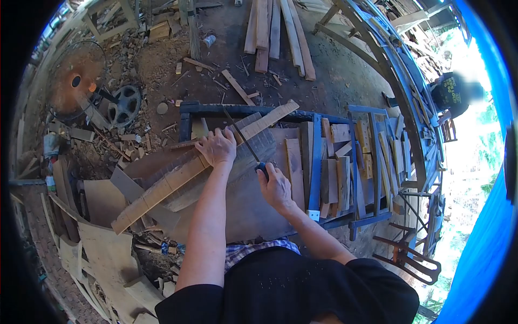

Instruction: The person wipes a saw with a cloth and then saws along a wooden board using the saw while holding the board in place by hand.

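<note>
In the head view, a long light wooden board [162, 195] lies slantwise over a thick greyish timber block [259, 141]. My left hand [218, 148] presses on the board near its middle, fingers spread over its upper edge. My right hand [276, 186] is wrapped round the dark handle of a handsaw [245, 141]. The thin saw blade crosses the board to the right of my left hand, its tip pointing up and left. Whether the teeth have entered the wood cannot be seen.
A dark frame rack [314, 162] holding wood offcuts [342, 175] stands at the right. A rusty fan [75, 81] and a wheel [124, 106] lie upper left. Planks [263, 38] rest on the floor ahead. Another person [458, 94] is at the far right.
</note>
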The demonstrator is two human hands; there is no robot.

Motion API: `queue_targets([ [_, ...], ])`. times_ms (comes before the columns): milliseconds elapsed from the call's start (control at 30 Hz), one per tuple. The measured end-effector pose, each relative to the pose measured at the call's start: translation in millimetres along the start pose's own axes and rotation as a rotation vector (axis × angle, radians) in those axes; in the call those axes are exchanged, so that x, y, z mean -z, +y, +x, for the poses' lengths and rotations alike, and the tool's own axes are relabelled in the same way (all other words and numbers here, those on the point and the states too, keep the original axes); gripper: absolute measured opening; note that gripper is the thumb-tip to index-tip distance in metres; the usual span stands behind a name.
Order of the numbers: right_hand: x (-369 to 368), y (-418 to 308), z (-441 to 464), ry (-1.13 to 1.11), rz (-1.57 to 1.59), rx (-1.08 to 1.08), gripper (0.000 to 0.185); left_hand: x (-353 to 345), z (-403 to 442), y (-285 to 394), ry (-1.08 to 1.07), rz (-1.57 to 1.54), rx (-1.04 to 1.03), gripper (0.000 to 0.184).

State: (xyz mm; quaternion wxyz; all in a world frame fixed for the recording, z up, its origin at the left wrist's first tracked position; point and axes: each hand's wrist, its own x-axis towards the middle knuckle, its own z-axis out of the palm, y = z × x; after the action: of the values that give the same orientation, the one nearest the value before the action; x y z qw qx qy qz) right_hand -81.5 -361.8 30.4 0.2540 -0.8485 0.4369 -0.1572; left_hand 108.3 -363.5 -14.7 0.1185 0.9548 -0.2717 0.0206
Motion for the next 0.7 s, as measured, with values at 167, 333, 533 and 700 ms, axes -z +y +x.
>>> queue_targets([
  [167,-26,-23,46,-0.044,-0.068,-0.054,0.025,-1,-1,2,-0.012,-0.016,-0.001,0.041],
  [333,-4,-9,11,-0.047,-0.060,-0.059,0.027,-7,0,1,0.066,0.024,-0.001,0.040],
  [533,-15,2,11,-0.020,0.068,-0.052,0.027,-7,1,1,0.060,-0.025,0.015,0.041],
  [700,-14,9,1,0.003,0.104,0.010,0.028,-5,1,0,0.038,-0.007,-0.009,0.045],
])
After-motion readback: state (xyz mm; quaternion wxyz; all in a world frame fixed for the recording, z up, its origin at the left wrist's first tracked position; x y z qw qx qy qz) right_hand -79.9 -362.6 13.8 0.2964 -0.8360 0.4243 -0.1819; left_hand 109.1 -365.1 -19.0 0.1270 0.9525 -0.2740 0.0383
